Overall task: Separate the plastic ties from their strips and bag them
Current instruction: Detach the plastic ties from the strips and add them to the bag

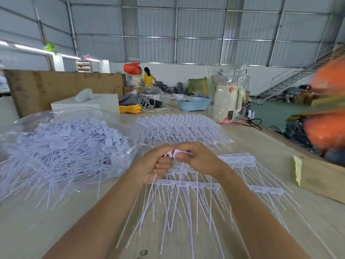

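Snapping of a tag head off its strip is being done: the left hand (158, 165) is curled round a held tie (153, 182) whose tail is hanging below the fist, while the right hand (196, 159) is pinching the white tag end (174, 152) just beside the left thumb. The strips of ties (188, 186) are lying directly under and below both hands on the table (46, 230), tails fanning toward the wrists. The clear bag (65, 143), already being filled with loose ties, is sitting just left of the left hand; a bagged stack of unseparated strips (179, 128) is lying just beyond the knuckles.

Risks being judged: the tag could be torn or bent if twisted too hard; the held tie could be dropped into the fanned tails and tangled; loose tails are sticking out of the bag mouth and could be dragged out by a forearm.

Writing: none is readable; tag faces are blurred.
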Available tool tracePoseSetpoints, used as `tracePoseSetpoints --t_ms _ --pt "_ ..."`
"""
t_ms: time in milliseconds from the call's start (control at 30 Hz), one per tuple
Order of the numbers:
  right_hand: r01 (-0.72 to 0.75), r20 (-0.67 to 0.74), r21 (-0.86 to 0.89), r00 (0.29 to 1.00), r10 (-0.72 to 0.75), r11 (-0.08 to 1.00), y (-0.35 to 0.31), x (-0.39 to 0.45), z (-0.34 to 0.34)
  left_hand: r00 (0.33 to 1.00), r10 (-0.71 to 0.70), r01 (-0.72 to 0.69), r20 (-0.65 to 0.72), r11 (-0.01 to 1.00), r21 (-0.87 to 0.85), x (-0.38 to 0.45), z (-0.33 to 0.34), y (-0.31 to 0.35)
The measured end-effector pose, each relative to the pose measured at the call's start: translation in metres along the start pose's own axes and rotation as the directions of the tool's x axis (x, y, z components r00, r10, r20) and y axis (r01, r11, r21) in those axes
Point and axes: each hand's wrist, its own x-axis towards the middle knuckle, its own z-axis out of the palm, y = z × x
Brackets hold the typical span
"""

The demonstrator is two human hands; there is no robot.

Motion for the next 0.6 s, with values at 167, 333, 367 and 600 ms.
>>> tracePoseSetpoints --t_ms 167,333,367,600 --pt "0.039 -0.136 0.138 0.991 -0.020 0.990 0.000 -0.007 -0.018 0.990 0.130 -0.138 -0.056 0.975 -0.173 0.004 -0.005 0.001" --pt "0.073 -0.219 0.031 0.974 -0.065 0.997 -0.002 0.004 -0.003 0.954 0.175 -0.163 -0.241 0.984 0.072 0.016 0.004 -0.019" --pt "0.059 -0.207 -0.032 0.976 -0.064 0.998 0.001 0.006 0.001 0.953 0.173 -0.159 -0.251 0.985 0.073 0.017 0.007 -0.019" --pt "-0.074 -0.201 -0.081 0.978 0.056 0.994 0.012 0.009 0.016 0.886 0.350 -0.232 -0.305 0.903 0.363 0.018 0.012 -0.028"
